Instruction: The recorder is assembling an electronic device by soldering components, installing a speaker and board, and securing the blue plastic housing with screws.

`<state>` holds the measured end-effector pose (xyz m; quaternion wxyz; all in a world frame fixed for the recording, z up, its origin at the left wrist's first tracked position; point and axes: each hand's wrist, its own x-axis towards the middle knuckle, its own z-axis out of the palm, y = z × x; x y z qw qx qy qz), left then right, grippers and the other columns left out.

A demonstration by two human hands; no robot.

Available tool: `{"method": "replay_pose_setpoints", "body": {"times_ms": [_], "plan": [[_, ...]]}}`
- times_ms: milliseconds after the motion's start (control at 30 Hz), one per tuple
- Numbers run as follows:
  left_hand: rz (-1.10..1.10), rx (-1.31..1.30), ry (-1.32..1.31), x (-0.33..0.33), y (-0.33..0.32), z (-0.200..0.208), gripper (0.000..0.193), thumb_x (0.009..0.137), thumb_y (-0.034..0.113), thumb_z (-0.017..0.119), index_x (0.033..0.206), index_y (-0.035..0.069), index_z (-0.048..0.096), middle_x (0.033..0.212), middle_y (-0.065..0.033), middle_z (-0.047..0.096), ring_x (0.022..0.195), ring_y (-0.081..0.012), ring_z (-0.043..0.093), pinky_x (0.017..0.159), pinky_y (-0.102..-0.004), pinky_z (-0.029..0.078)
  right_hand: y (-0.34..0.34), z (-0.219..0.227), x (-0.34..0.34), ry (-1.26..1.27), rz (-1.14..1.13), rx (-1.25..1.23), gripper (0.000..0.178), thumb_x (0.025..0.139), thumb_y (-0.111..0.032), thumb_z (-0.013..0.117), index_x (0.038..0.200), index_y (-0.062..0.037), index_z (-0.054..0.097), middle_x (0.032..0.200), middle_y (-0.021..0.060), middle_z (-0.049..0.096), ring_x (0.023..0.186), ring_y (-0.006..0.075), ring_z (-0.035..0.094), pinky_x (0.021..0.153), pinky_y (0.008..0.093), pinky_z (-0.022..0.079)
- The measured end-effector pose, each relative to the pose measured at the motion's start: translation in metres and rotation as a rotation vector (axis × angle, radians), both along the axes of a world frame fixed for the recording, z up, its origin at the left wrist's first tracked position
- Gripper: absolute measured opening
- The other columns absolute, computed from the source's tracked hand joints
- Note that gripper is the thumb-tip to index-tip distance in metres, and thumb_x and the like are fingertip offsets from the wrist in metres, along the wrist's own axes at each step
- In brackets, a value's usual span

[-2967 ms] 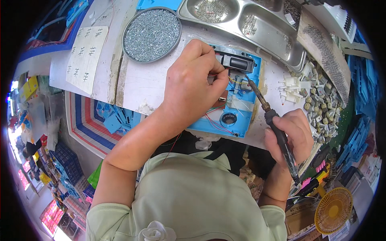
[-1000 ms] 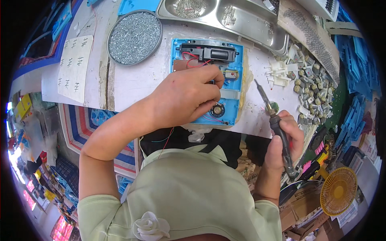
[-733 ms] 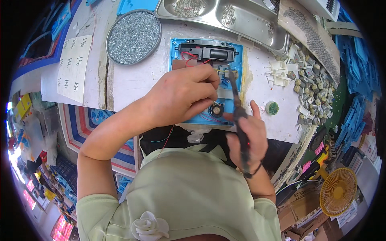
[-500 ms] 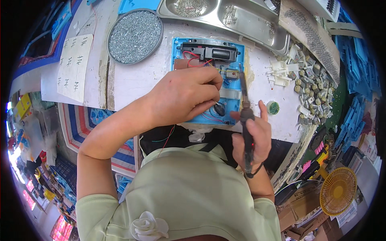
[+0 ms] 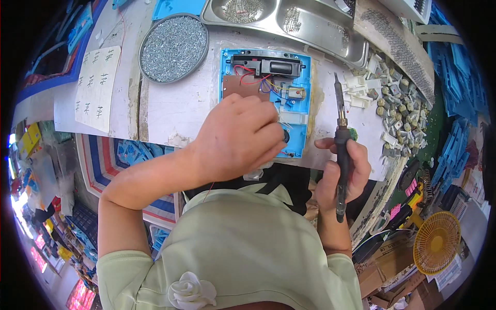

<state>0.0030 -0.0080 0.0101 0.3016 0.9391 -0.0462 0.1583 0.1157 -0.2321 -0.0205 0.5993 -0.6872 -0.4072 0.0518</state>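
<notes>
My right hand (image 5: 345, 178) grips a soldering iron (image 5: 342, 142) by its black handle, the metal tip pointing away from me over the table. Left of it lies an open blue plastic casing (image 5: 301, 147). Inside are a black plastic holder (image 5: 266, 66), a brown circuit board (image 5: 238, 87), red, yellow and blue wires, and a small motor (image 5: 296, 93). My left hand (image 5: 240, 134) is over the casing's near left part, its fingers bent and closed; what they pinch is hidden. Past its fingertips shows part of a round black piece (image 5: 286, 135).
A round tray of screws (image 5: 174, 49) stands at the far left, beside a steel compartment tray (image 5: 315, 39) with small metal parts. White plastic pieces and motors (image 5: 398, 111) lie heaped on the right. A green tin (image 5: 353, 134) is partly behind the iron. A yellow fan (image 5: 437, 243) stands lower right.
My right hand has carried the soldering iron rightward, away from the casing. My left hand has shifted slightly toward me and turned, covering most of the black piece and uncovering the circuit board.
</notes>
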Motion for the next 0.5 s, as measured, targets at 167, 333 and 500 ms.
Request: {"method": "replay_pose_setpoints", "body": {"times_ms": [167, 333, 500], "plan": [[0.069, 0.042, 0.083, 0.0, -0.018, 0.004, 0.033, 0.077, 0.023, 0.084, 0.101, 0.009, 0.066, 0.084, -0.0062, 0.057, 0.077, -0.0286, 0.062, 0.063, -0.0421, 0.048, -0.002, 0.002, -0.003, 0.041, -0.012, 0.034, 0.043, 0.098, -0.017, 0.071, 0.134, -0.002, 0.054, 0.106, 0.0163, 0.067, 0.093, 0.0265, 0.069, 0.108, 0.0534, 0.045], [0.108, 0.003, 0.174, 0.006, -0.03, 0.003, 0.029, 0.08, 0.02, 0.081, 0.102, 0.008, 0.064, 0.082, -0.0087, 0.058, 0.075, -0.0302, 0.064, 0.063, -0.0425, 0.05, -0.007, 0.001, -0.005, 0.06, -0.035, 0.044, 0.043, 0.098, -0.017, 0.071, 0.134, -0.001, 0.055, 0.108, 0.0173, 0.065, 0.092, 0.0259, 0.069, 0.104, 0.0499, 0.049], [0.141, -0.062, 0.22, 0.002, -0.032, 0.007, 0.023, 0.084, 0.013, 0.076, 0.102, 0.007, 0.064, 0.082, -0.0111, 0.06, 0.074, -0.032, 0.064, 0.063, -0.0421, 0.051, -0.011, 0.005, -0.003, 0.087, -0.06, 0.043, 0.046, 0.101, -0.023, 0.066, 0.137, 0.0006, 0.049, 0.107, 0.0173, 0.06, 0.09, 0.0273, 0.068, 0.082, 0.0402, 0.057]]}}
